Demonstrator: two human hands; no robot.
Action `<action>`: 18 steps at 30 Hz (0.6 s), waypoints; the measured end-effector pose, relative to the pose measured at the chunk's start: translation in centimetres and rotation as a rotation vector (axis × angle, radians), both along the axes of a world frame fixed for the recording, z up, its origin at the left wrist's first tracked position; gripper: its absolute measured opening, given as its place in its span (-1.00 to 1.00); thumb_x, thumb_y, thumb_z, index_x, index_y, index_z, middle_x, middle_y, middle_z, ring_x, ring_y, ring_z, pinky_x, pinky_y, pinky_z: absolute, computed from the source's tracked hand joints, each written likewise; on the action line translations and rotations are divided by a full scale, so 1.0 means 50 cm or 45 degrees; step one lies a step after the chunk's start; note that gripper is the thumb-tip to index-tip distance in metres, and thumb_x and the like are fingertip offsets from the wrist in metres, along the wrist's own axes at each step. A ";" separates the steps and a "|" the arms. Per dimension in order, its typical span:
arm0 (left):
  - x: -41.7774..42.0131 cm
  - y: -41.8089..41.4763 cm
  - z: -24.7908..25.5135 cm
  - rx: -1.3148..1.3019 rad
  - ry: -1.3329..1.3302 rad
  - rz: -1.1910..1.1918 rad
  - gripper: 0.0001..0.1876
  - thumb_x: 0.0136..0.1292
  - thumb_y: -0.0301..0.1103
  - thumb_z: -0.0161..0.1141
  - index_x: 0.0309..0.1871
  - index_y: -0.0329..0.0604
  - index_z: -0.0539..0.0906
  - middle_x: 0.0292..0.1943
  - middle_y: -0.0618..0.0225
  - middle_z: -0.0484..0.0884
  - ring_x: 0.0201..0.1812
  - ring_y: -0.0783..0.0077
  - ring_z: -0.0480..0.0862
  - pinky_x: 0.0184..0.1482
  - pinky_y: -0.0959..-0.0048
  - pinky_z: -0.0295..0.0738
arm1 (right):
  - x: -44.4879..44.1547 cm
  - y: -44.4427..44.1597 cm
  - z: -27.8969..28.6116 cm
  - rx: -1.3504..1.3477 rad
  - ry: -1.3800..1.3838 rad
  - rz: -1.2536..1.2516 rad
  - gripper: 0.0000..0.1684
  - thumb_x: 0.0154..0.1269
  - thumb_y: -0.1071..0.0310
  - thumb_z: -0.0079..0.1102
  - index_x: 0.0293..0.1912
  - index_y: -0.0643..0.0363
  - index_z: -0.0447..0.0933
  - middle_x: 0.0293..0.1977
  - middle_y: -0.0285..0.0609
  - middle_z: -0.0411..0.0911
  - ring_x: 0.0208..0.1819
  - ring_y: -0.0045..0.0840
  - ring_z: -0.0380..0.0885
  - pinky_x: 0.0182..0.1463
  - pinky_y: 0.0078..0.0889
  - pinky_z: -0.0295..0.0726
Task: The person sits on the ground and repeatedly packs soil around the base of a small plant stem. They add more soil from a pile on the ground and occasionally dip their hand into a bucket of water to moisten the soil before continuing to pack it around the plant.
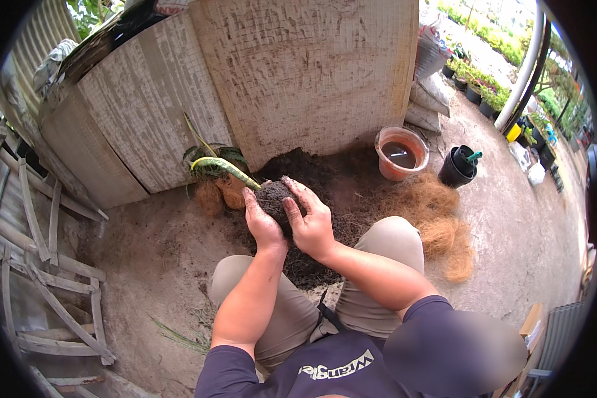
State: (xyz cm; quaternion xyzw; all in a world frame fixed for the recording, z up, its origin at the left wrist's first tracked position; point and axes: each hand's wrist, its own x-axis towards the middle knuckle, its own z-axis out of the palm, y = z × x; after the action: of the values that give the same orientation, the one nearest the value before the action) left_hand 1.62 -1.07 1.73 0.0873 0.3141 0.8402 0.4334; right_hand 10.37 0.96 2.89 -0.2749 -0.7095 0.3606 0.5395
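Observation:
Between my two palms sits a rounded ball of dark soil (274, 199) from which a plant with long green, yellow-edged leaves (227, 169) leans out to the left. My left hand (262, 224) cups the ball from below and its left side. My right hand (312, 219) presses on its right side, thumb and fingers spread over the soil. Both hands are smeared with dirt. Under and beyond them, a heap of dark potting soil (298, 166) lies on the ground, partly hidden by my hands and knees.
Brown coir fibre (430, 214) lies to the right. Behind it stand a terracotta-coloured bucket of dark liquid (402, 153) and stacked black pots (457, 169) with a green-handled tool. Fibre-wrapped plants (219, 191) rest against the worn panel (308, 74). A wooden frame (45, 278) stands left.

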 end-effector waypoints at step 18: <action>0.005 0.037 -0.057 -0.278 -0.023 -0.072 -0.49 0.39 0.06 -0.28 -0.14 -0.22 0.51 -0.24 0.29 0.60 -0.21 0.39 0.59 -0.09 0.39 0.47 | -0.001 0.045 -0.100 -0.674 0.158 0.106 -0.58 0.32 0.23 0.03 0.05 0.34 0.42 -0.06 -0.04 0.53 -0.01 -0.59 0.45 0.10 -0.53 0.36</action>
State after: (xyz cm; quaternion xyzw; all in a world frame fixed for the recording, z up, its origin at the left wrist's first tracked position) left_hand 1.87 0.76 -1.12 0.0408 0.3971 0.7892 0.4666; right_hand 10.29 3.23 -2.11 -0.3544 -0.5669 0.5715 0.4758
